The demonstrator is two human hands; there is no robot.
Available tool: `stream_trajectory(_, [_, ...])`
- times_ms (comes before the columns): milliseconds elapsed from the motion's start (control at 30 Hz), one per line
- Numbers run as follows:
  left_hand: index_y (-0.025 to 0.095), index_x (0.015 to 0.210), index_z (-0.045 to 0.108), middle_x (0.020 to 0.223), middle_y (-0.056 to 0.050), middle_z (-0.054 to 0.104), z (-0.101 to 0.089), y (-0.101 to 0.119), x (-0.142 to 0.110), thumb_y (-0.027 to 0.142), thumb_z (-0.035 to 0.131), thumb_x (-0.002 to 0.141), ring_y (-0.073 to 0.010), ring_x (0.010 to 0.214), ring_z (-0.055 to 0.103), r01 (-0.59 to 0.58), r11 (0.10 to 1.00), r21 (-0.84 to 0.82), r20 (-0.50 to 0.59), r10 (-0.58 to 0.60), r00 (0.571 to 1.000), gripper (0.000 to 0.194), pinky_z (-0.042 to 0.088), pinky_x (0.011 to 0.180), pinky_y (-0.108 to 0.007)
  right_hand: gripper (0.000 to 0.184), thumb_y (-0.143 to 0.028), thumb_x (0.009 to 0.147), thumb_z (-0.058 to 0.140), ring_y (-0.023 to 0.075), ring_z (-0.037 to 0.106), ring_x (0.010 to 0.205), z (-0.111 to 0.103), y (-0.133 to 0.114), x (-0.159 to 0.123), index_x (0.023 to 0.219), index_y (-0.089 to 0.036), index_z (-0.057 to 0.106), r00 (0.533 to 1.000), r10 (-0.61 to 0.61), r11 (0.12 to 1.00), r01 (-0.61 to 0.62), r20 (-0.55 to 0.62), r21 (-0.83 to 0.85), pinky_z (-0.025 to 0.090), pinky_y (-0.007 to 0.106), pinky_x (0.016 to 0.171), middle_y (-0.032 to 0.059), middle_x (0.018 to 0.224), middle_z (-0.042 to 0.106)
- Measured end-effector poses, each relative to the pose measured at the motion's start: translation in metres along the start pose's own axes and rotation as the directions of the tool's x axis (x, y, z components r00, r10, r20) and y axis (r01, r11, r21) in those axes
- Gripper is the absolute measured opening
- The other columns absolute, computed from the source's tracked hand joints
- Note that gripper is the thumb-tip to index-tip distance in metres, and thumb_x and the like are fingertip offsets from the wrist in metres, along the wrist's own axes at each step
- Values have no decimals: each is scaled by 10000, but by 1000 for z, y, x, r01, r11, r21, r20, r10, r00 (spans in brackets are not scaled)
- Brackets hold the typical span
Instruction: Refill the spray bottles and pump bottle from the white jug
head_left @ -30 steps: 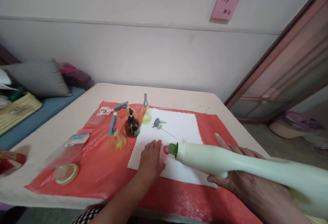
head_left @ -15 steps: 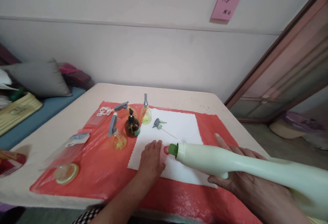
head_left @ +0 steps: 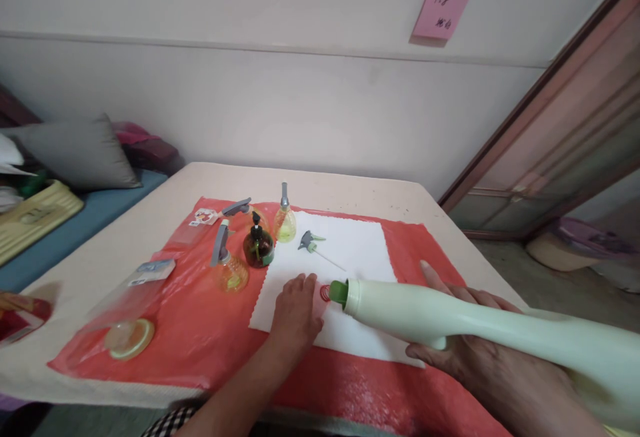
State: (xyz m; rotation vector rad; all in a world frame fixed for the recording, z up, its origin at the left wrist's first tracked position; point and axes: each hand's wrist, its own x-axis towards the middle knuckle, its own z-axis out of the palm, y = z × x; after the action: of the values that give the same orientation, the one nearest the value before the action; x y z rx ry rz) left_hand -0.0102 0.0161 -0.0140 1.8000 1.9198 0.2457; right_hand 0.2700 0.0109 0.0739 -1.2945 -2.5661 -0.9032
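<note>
My right hand (head_left: 463,347) is wrapped round a long, pale green plastic tool (head_left: 400,300), its kind unclear, with a narrower middle and an open round end. A green piece (head_left: 339,292) sticks out of that end. Just beyond it shows a red coil (head_left: 325,292). My left hand (head_left: 296,307) rests over the white sheet (head_left: 357,244), fingers curled, beside a pinkish, see-through piece that it partly hides; what lies inside the fingers cannot be made out. Farther back on the sheet lies a grey and green spray head (head_left: 311,242) with a thin tube.
Left of the sheet stand a dark pump bottle (head_left: 259,248) and yellowish spray bottles (head_left: 233,274), (head_left: 285,224). On the red plastic cover (head_left: 195,330) are a clear bag (head_left: 130,290) and a round pale-rimmed lid (head_left: 131,339). A red packet (head_left: 23,317) sits at far left.
</note>
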Motion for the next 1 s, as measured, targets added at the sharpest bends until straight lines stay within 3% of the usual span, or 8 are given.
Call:
stream_trajectory(400, [196,1530,344,1612,-104,366,-1,0,-1,177,661,747,-283,1493,306,-17,1000,-5,-1,17,1000,845,276,1201,-401,859,-509,945,514,358,595,1032,-3,-1,1,1625,-180,105,999,34,999,-34,-18,25,446,511,929,182,1255,652])
stream_trajectory(767, [214,1524,349,1611,-93,367,2,-2,1,181,652,739,-281,1495,305,-14,1000,-2,-6,14,1000,842,282,1198,-391,960,-540,908,552,366,583,981,-3,0,1,1621,-120,64,1000,18,1000,-19,-5,-20,459,504,890,198,1200,650])
stream_trajectory(1000, [215,1530,341,1619,-94,356,3,-2,1,183,658,736,-290,1489,315,-1,1000,-5,0,1,1000,855,281,1202,-404,943,-483,898,593,359,583,1028,-3,-1,2,1622,-143,93,999,46,999,-46,12,19,442,504,952,179,1228,649])
